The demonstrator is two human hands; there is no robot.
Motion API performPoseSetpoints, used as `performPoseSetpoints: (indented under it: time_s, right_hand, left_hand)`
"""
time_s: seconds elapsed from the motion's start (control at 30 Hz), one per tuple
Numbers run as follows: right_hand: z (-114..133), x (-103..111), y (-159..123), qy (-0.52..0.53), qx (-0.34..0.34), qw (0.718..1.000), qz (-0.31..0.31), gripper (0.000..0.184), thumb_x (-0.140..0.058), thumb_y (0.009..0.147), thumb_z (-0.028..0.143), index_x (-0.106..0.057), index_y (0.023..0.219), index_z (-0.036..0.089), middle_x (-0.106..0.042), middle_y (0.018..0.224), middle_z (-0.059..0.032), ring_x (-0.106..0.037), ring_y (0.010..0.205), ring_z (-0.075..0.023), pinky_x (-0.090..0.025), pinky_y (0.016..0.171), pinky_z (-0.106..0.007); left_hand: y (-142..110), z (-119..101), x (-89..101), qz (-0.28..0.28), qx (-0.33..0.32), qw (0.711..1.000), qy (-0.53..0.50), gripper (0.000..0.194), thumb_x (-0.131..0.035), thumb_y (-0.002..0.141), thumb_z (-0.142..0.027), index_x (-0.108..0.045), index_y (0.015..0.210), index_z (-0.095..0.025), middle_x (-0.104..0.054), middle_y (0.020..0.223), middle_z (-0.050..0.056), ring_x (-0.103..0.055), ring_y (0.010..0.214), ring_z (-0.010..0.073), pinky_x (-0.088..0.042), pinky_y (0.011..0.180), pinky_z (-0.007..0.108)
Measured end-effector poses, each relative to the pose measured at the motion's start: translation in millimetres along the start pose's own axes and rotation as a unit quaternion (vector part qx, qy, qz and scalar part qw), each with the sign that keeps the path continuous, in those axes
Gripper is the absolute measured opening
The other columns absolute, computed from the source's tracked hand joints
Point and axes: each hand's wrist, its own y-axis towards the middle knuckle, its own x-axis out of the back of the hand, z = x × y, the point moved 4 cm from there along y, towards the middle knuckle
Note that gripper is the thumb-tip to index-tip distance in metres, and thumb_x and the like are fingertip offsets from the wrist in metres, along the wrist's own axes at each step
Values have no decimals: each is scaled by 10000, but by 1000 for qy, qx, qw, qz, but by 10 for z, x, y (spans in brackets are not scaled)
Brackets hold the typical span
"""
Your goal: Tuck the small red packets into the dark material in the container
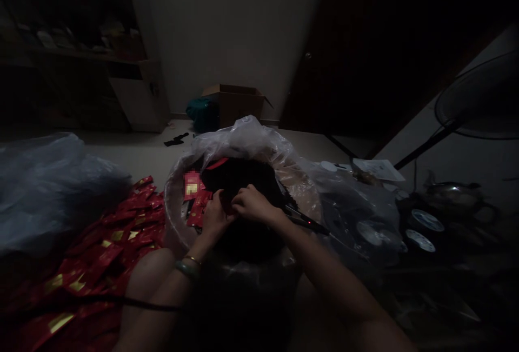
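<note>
Thin clear plastic bag [247, 138] lining the basin [172, 206], crinkled, faint sheen. Dark loose stuff [243, 176] inside looks matt; material can't be told. Red packets [109, 238] on floor: glossy foil-like film with shiny gold print. Big bag [44, 179] at left: cloudy soft plastic. Box [237, 103]: matt brown cardboard. Bracelet [187, 270] on left wrist: smooth, polished green. Floor [141, 152]: smooth, pale, dull.
</note>
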Motion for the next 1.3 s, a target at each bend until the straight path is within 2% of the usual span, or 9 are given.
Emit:
performPoseSetpoints:
  time_s: [0.23,0.4,0.53,0.73,0.8,0.9,1.0,1.17,1.3]
  right_hand:
    - [109,-150,-26,-5,23,999,37,282,-560,873,372,-647,1094,219,-659,1090,-78,-529,1049,-262,-385,839,-366]
    - [6,-324,9,45,2,996,74,258,-547,881,377,-664,1009,185,-696,1011,-83,-608,981,-243,-386,841,-354]
    - [-95,-349,37,107,-18,992,71,230,-497,913,296,-702,923,192,-728,911,-36,-652,892,-191,-412,817,-305]
    - [-256,-193,-141,221,8,975,-18,271,-498,902,247,-667,1102,180,-703,1086,-47,-647,985,-165,-465,862,-262]
    - [-295,-259,-325,162,31,986,-15,366,-610,840,319,-635,1177,175,-656,1183,-96,-585,1120,-233,-432,961,-350]
    - [-304,-535,-619,-9,84,996,36,833,-776,644,499,-461,1375,250,-339,1493,-168,-230,1387,-414,-247,1069,-591]
    - [-262,-821,-737,-100,166,979,59,805,-692,737,530,-349,1432,315,-183,1558,-143,-84,1432,-393,-157,1096,-604]
    - [-115,-1057,-453,-172,294,939,37,610,-612,812,517,-459,1358,291,-399,1450,-132,-276,1364,-353,-232,1063,-545]
    - [-16,-1109,-247,-191,352,916,12,354,-586,850,412,-611,1163,248,-621,1134,-102,-511,1071,-253,-369,914,-431]
  left_hand:
    - [-19,13,-4,27,-5,1000,-3,717,-677,653,-184,-377,1303,-146,-599,1185,171,-591,1090,306,-480,865,398]
    - [-13,44,-42,79,-7,997,-6,805,-715,598,-175,-380,1329,-158,-615,1156,144,-617,1024,294,-488,844,389]
    - [-15,31,-56,121,-32,992,10,551,-752,593,-257,-582,1106,-148,-637,1047,118,-628,947,262,-491,797,339]
    - [-5,76,1,111,-19,992,54,324,-715,661,-289,-654,960,-178,-662,942,80,-642,840,223,-477,708,294]
    - [1,93,22,105,-18,993,45,340,-719,658,-268,-648,975,-166,-673,951,90,-645,853,227,-479,719,300]
    - [9,100,61,91,-19,996,17,374,-728,644,-236,-633,996,-153,-684,975,99,-644,889,234,-484,759,317]
    - [20,80,100,86,-15,996,-17,345,-703,657,-215,-620,987,-156,-693,977,90,-645,881,229,-487,751,319]
    - [56,87,160,60,12,998,-17,326,-682,672,-253,-606,977,-170,-696,927,59,-645,843,213,-485,704,293]
    - [92,128,170,64,7,998,-4,337,-684,666,-246,-598,978,-154,-686,916,61,-639,832,214,-481,710,298]
